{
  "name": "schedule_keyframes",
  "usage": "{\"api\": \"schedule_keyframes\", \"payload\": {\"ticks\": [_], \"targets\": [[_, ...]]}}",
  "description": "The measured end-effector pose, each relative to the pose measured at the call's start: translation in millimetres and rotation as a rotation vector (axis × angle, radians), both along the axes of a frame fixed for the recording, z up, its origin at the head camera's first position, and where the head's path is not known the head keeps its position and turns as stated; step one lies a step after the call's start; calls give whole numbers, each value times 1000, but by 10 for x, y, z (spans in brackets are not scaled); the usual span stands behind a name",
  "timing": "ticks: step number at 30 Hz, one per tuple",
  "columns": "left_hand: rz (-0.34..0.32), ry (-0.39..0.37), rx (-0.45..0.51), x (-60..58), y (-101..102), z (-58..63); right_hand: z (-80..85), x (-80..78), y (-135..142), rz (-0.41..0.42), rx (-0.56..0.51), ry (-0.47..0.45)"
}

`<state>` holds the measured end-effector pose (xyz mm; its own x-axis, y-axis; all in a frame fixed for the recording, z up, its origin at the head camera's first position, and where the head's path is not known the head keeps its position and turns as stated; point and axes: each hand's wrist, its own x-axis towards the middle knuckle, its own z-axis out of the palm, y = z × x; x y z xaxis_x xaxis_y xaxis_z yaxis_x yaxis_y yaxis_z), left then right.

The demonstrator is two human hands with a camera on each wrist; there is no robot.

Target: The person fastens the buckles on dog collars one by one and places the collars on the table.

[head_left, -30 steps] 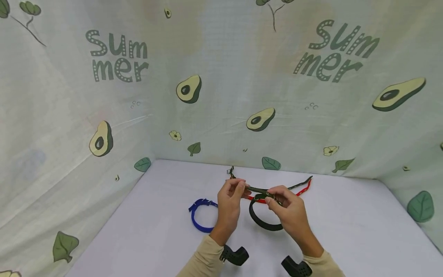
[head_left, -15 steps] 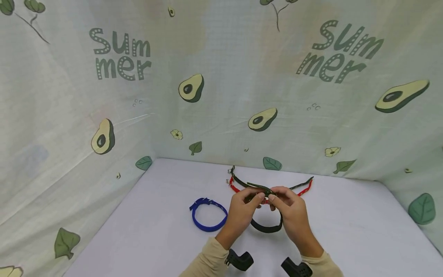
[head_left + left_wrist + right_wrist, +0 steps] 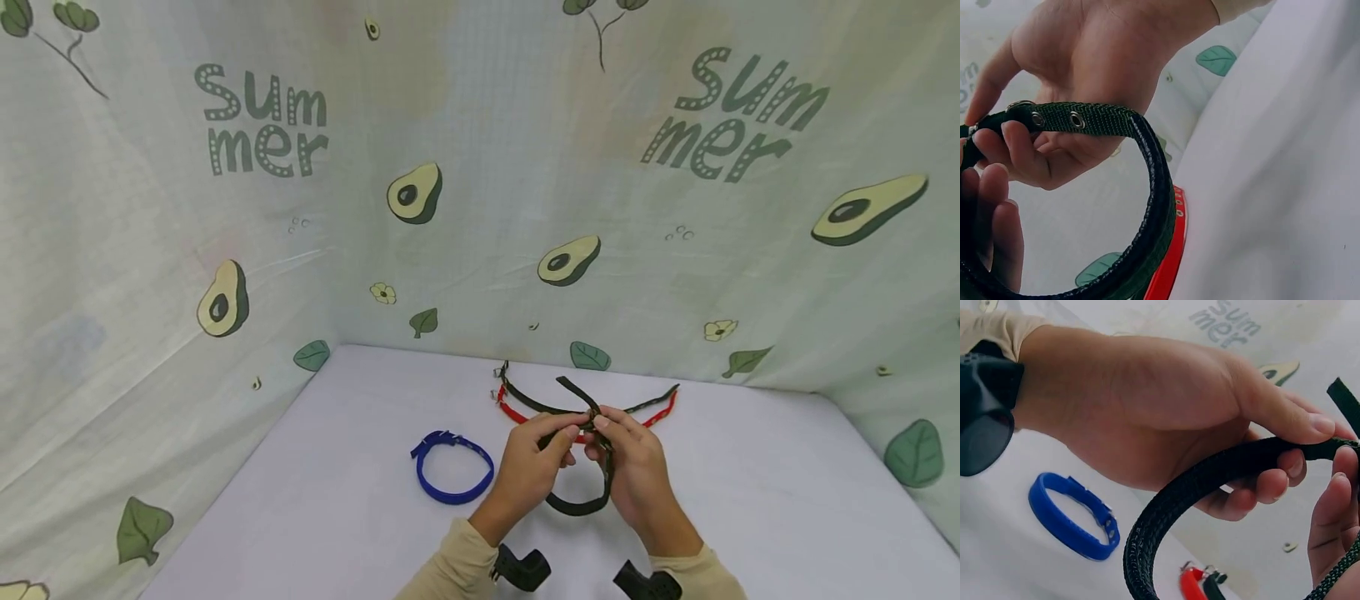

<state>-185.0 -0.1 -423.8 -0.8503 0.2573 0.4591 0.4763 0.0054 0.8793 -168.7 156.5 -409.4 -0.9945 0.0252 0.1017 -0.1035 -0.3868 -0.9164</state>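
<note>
A dark green buckle collar (image 3: pixel 577 507) with a black padded lining is bent into a loop between both hands. My left hand (image 3: pixel 528 462) pinches the band near the buckle; in the right wrist view its thumb (image 3: pixel 1313 427) lies on top, with fingers curled underneath. My right hand (image 3: pixel 637 462) grips the other side right at the join, its fingertips meeting those of the left. The collar's free strap end (image 3: pixel 573 390) sticks up past the fingers. Metal eyelets (image 3: pixel 1077 120) and part of a ring show in the left wrist view. Fingers mostly hide the buckle.
A blue collar (image 3: pixel 420 479), fastened in a loop, lies left of the hands on the white table (image 3: pixel 315 500). Behind them lie a red collar (image 3: pixel 660 410) and another dark collar (image 3: pixel 525 398), both stretched out. A printed cloth (image 3: pixel 480 167) hangs around the table.
My left hand has moved right from the strap to meet the right hand at the buckle. The strap end, earlier lying flat leftward, now points up and away.
</note>
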Motion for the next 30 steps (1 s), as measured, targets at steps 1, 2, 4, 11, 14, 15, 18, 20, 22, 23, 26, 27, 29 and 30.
{"api": "schedule_keyframes", "payload": {"ticks": [1,2,4,11,14,15,18,20,22,23,26,27,29,30], "targets": [[2,2,-17,3,-4,1,-2,3,5,21,-19,-10],[4,4,-33,3,-6,0,-8,3,10,38,-39,-16],[5,4,-58,2,-7,-1,-15,4,18,64,-71,-15],[11,15,-87,9,-2,-9,-41,4,18,69,-115,-3],[23,21,-94,11,-1,-6,-44,1,6,49,-112,32],[25,24,-95,10,0,-4,-41,2,3,37,-101,45],[26,30,-101,8,-6,12,-32,0,-9,-7,-51,88],[28,41,-106,6,-14,23,-26,1,-17,-44,4,117],[27,51,-115,7,-29,32,-31,-1,-23,-75,63,169],[30,59,-120,4,-35,31,-35,-3,-23,-88,99,202],[29,74,-131,-4,-51,30,-45,-16,-1,-119,239,328],[27,72,-132,-7,-56,30,-48,-23,11,-124,287,373],[21,50,-129,-10,-69,29,-55,-35,35,-125,376,461],[18,35,-127,-12,-75,29,-57,-43,47,-123,411,497]]}}
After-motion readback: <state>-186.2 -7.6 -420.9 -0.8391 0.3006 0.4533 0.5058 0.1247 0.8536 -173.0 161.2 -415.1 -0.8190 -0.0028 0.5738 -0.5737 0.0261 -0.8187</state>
